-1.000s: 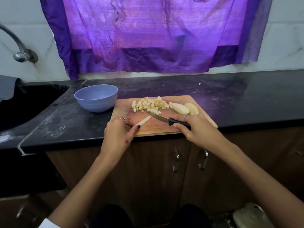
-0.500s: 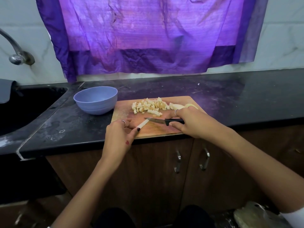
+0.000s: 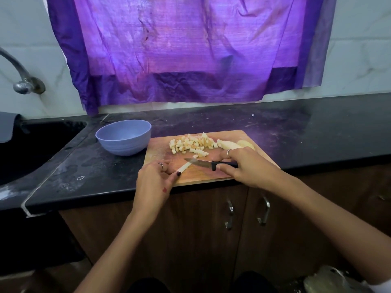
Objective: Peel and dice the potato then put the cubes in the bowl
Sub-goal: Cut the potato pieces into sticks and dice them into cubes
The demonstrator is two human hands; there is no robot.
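A wooden cutting board (image 3: 213,173) lies at the counter's front edge. A pile of pale potato cubes (image 3: 190,144) sits at its far middle, with larger peeled potato pieces (image 3: 229,144) to the right. My left hand (image 3: 156,176) pinches a thin potato stick (image 3: 185,166) flat on the board. My right hand (image 3: 245,166) grips the black handle of a knife (image 3: 208,163), whose blade tip lies over the stick's far end. An empty blue bowl (image 3: 124,137) stands left of the board.
A dark sink (image 3: 31,144) with a tap (image 3: 23,81) lies at the left. The black counter (image 3: 317,134) extends to the right. A purple cloth (image 3: 190,49) hangs on the wall behind. Cabinet doors with metal handles (image 3: 263,210) are below.
My right hand has slid left with the knife, bringing the blade from the board's middle onto the far end of the stick. My left hand has kept hold of the stick.
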